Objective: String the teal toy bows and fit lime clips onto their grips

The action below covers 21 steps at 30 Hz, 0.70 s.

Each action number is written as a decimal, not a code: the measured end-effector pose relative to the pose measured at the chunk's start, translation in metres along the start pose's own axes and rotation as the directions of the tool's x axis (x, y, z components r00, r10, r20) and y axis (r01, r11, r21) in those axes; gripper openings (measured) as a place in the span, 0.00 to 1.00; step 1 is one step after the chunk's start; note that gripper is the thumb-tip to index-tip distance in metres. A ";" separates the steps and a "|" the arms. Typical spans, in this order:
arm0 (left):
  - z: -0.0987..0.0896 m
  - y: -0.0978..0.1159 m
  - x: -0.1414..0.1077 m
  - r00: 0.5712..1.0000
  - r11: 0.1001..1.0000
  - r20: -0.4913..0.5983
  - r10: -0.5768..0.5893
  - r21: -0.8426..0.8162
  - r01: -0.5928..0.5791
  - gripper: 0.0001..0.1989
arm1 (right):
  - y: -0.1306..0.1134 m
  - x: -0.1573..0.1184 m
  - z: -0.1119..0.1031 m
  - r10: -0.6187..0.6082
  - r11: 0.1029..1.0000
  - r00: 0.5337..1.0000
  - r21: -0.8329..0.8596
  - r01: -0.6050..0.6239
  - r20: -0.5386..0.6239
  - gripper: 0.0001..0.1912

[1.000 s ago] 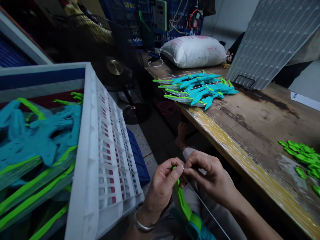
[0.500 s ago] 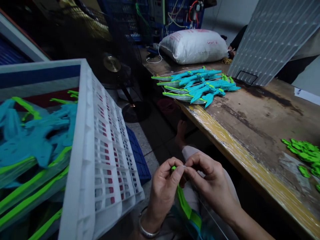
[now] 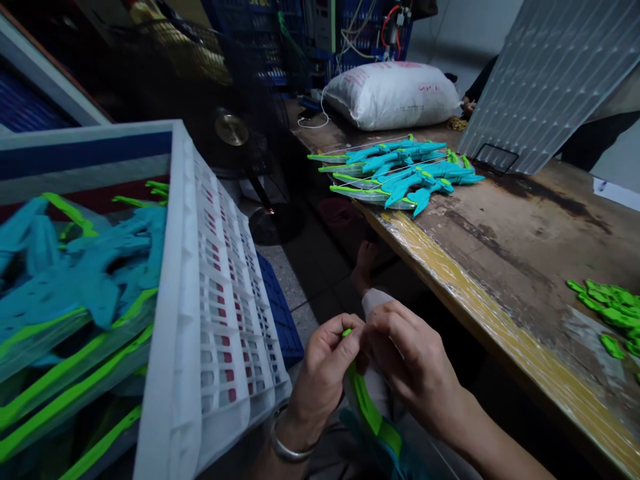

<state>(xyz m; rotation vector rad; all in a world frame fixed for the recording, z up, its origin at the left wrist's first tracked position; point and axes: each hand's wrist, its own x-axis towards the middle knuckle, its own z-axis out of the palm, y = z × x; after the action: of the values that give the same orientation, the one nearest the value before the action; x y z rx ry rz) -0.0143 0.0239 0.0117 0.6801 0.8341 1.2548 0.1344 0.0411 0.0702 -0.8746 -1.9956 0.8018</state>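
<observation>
- Desk (image 3: 525,240): scuffed brown, blotched with near-black stains, yellow along its edge under a glossy film.
- Curved piece (image 3: 365,403) held beside the desk: vivid lime green, going teal lower down; the string (image 3: 444,460) near it is pale.
- Bracelet (image 3: 287,455), left of the desk: silvery.
- Bow-shaped toys (image 3: 420,177) at the desk's far corner: turquoise and lime, crossed by thin white lines.
- Small parts (image 3: 617,317) on the desk's right: plain bright lime.
- Sack (image 3: 393,97) at the desk's far end: white, printed pinkish red.
- Panel (image 3: 545,87) on the desk: translucent grey, ribbed in stripes.
- Crate (image 3: 173,333) left of the desk: milky white lattice, red showing through; its pieces (image 3: 93,280), turquoise and lime.
</observation>
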 end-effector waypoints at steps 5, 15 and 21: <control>-0.007 -0.009 0.000 0.996 0.990 -0.073 0.060 0.129 -0.050 0.12 | 0.002 -0.001 0.007 0.156 0.988 0.986 0.023 -0.155 -0.061 0.08; -0.008 -0.004 -0.001 0.992 0.934 -0.021 0.128 0.338 -0.113 0.10 | 0.005 0.002 0.003 0.294 0.951 0.956 0.100 -0.292 -0.008 0.06; -0.010 -0.010 0.002 0.997 0.992 0.026 0.078 0.096 -0.080 0.10 | 0.003 -0.005 0.006 0.142 0.988 0.989 0.063 -0.139 -0.041 0.08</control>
<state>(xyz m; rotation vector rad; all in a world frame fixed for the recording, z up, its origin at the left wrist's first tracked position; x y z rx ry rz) -0.0172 0.0240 -0.0024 0.8110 0.8607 1.2817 0.1324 0.0373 0.0625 -0.9982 -1.8763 0.9080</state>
